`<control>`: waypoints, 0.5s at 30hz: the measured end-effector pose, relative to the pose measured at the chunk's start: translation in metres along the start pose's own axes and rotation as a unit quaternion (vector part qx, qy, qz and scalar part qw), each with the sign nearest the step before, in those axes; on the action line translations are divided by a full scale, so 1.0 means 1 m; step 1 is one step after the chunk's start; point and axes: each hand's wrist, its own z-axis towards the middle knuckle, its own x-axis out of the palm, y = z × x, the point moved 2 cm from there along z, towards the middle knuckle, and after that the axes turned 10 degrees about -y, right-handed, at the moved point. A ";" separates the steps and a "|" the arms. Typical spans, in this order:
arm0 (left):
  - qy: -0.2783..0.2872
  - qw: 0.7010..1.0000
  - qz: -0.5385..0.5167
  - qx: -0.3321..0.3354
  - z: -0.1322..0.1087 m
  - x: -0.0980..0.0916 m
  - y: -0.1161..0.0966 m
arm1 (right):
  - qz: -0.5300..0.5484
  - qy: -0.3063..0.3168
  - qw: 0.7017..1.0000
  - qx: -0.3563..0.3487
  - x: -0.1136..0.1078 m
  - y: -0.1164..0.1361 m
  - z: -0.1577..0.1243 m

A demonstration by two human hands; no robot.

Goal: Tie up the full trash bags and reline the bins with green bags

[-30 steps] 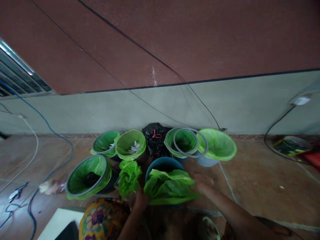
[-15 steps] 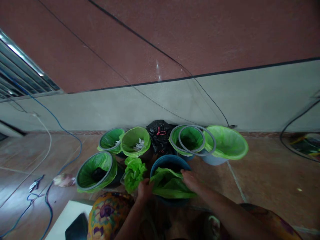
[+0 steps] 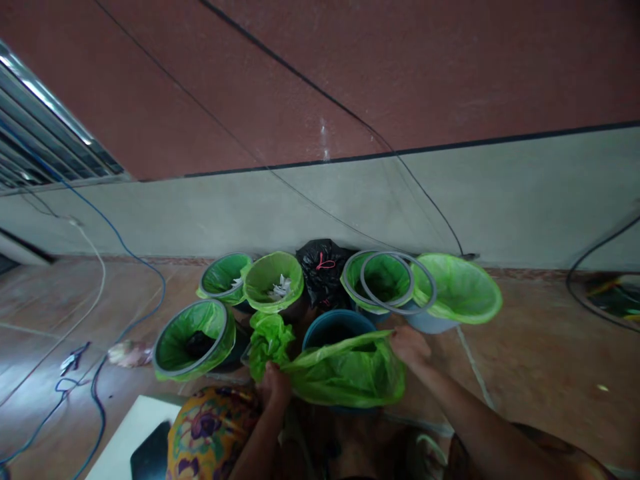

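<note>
Cables [image 3: 95,373] trail over the tiled floor [image 3: 540,347] at far left, and a pinkish wad [image 3: 129,353] lies near the first bin. That front-left bin [image 3: 194,340] is lined in green, with a gray ring clamping the liner and something dark inside. Behind it stands a second ringed bin [image 3: 224,277]. Next to that is a lined bin with white scraps [image 3: 274,281] and no ring that I can see. A crumpled green wad of plastic [image 3: 269,337] sits just in front of it.

The left hand [image 3: 274,387] is closed tight on the left corner of a green plastic bag [image 3: 350,373]. The bag is stretched wide and hangs in front of the blue bin [image 3: 340,325], covering its near side. A tied black bag [image 3: 320,270] leans at the wall behind. The right hand [image 3: 410,345] pinches the bag's right edge with its fingers together on the film, so the mouth gapes between the two hands.

Further right, a lined bin [image 3: 380,283] carries one ring, and a loose gray ring [image 3: 397,283] lies partly across it. The last bin [image 3: 460,290] has a liner folded over its rim but no ring.

Five bins look lined already. The blue bin alone shows a bare rim, and the bag is opened but not yet inside it or folded over its rim.
</note>
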 end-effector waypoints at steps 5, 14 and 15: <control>-0.059 0.979 0.021 0.192 -0.020 -0.024 -0.041 | -0.009 0.019 0.999 -0.035 -0.004 0.014 -0.011; 0.058 0.939 0.050 0.335 0.000 -0.025 -0.125 | -0.046 0.003 0.998 -0.034 -0.021 0.023 -0.015; 0.048 0.938 0.043 0.341 0.003 -0.025 -0.130 | -0.062 -0.022 0.996 -0.056 -0.023 0.027 -0.016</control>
